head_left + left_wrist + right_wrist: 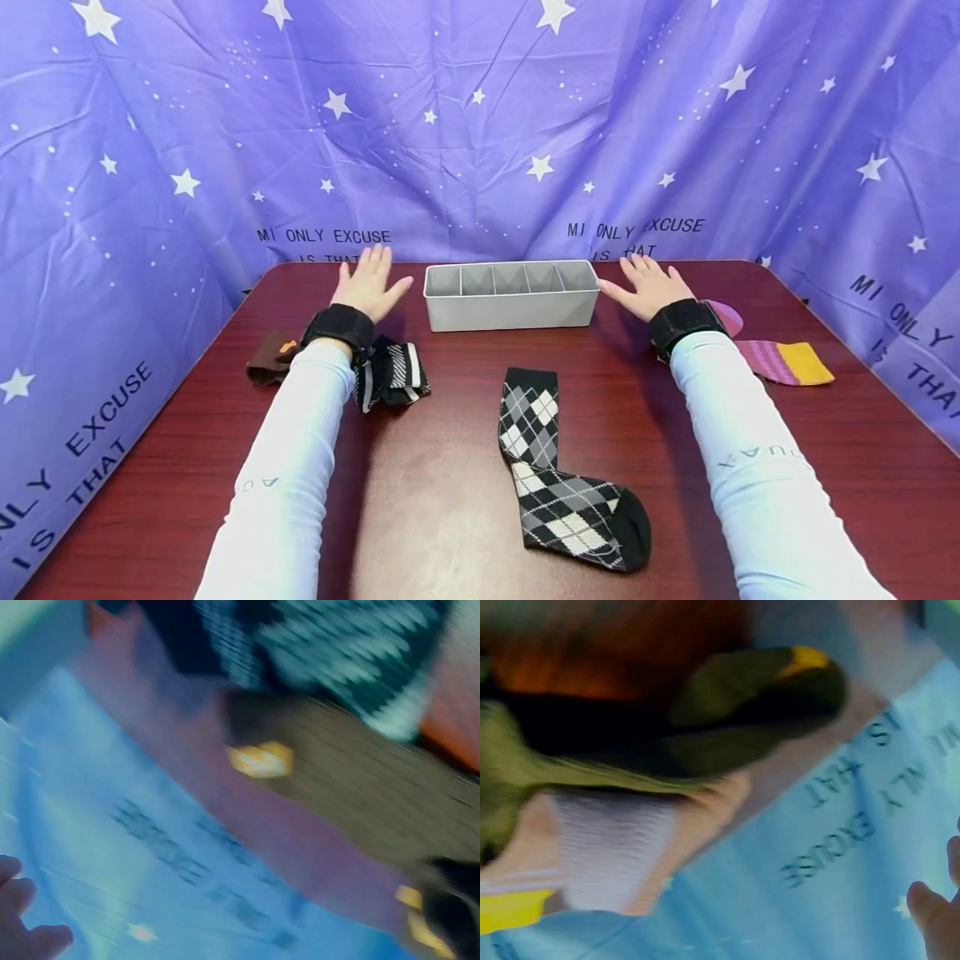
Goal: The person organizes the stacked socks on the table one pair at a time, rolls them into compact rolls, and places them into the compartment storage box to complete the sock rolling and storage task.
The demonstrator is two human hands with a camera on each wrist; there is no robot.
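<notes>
Both hands are stretched out with fingers spread, holding nothing. My left hand [369, 287] is to the left of a grey divided box [512, 315], over the far part of the table. My right hand [649, 288] is close to the box's right end; whether the thumb touches it I cannot tell. Between the forearms lies a black, grey and white argyle sock [573, 500], bent at the heel. Beside the left wrist are a crumpled black-and-white sock [392, 372] and a brown sock [268, 358]. A pink sock with a yellow end [787, 362] lies partly hidden behind the right forearm.
The dark red table [435, 467] ends at a purple curtain [480, 150] with stars and lettering, which also runs along both sides. In the blurred right wrist view, a dark olive sock [742, 705] lies near the pink one.
</notes>
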